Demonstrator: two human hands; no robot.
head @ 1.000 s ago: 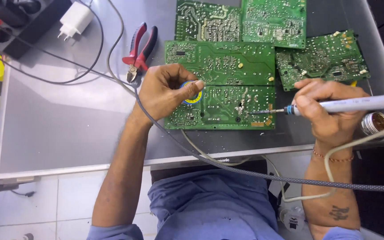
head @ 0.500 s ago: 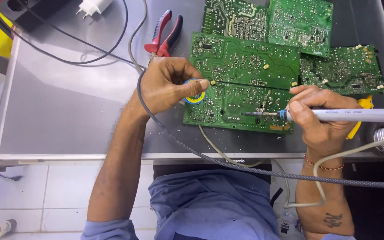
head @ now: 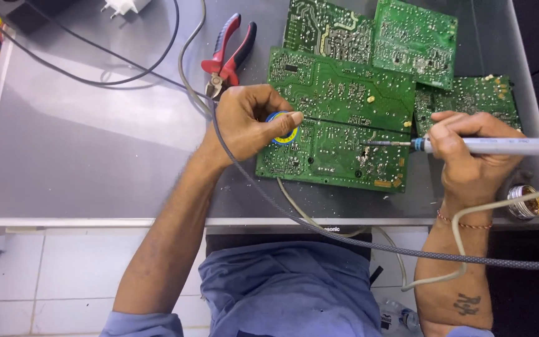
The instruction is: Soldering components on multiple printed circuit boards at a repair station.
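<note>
Between the hands, the green circuit board: left hand grips a solder spool, right hand a soldering iron.

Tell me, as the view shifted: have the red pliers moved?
No. The red pliers still lie left of the green circuit board's top corner; only the view shifted.

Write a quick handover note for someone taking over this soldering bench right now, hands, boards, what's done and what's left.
Left hand: pinching a small blue and yellow solder reel, feeding thin solder wire across the front green circuit board.
Right hand: gripping the soldering iron, tip on the board's middle.
Red pliers lie behind; other boards beyond.
Done: cannot tell.
Left: the joint under the tip looks unfinished.
</note>
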